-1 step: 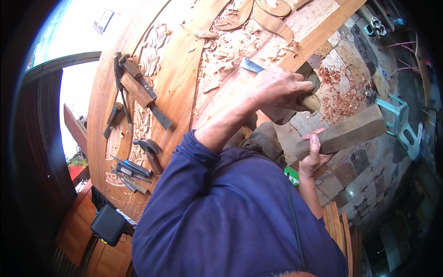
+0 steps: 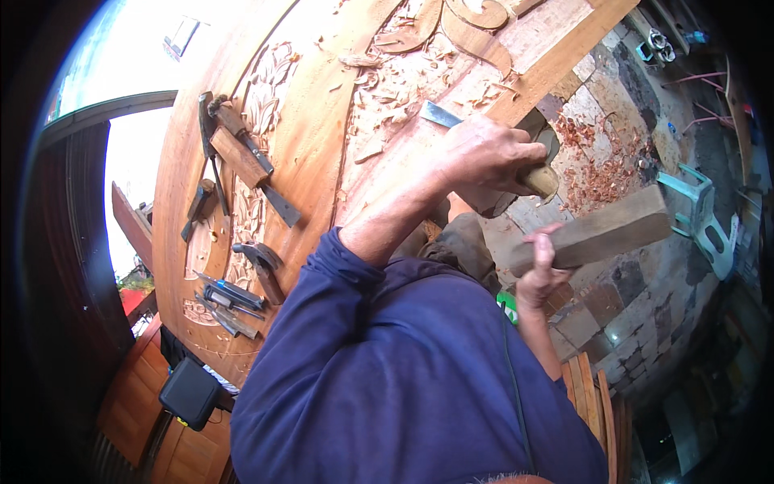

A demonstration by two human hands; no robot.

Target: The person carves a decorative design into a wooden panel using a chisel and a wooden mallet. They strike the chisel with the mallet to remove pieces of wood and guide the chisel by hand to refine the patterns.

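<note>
over on the left, a dark case (image 2: 189, 393) sits low down, what carries it hard to make out. next comes the carved panel (image 2: 313, 161), its far edge cut off by the top of the view. on it lie wooden-handled tools (image 2: 240, 157), overlapping so their ends partly hide each other, then a hammer (image 2: 260, 262) and a cluster of slim tools (image 2: 230, 297), too jumbled to count. curled shavings (image 2: 411, 77) cover some of the carving.

now the middle: the left hand (image 2: 492, 153) is wrapped firmly around a chisel (image 2: 439, 115), blade out over the panel, handle end poking out the other side, the middle hidden in the grip. whether the edge touches wood, i can't tell.

and to the right, the right hand (image 2: 544, 270) grips a wooden block (image 2: 601, 234) near its closer end, slightly blurred, some fingers hidden, the block tilted above the floor (image 2: 603, 303). beyond, a pale green stool (image 2: 700, 214), then dark rim.
</note>
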